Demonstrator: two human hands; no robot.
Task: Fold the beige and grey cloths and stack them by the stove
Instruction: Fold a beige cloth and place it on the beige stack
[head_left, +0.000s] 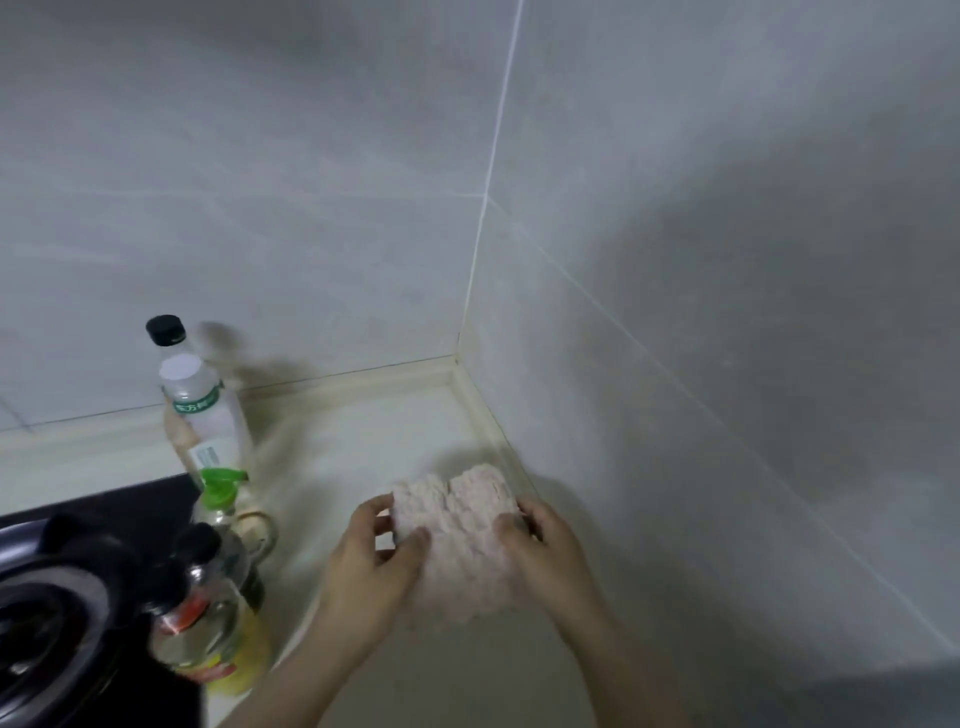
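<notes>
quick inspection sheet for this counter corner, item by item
surface: pale countertop running into the wall corner
job's things: beige cloth, partly folded, near the corner; grey cloth not in view
clutter: black-capped bottle, green-topped bottle and bottle of yellow liquid crowded between cloth and stove
grippers: left hand and right hand each grip one side of the cloth
cables: nothing seen
surroundings: black stove at left; grey tiled walls
</notes>
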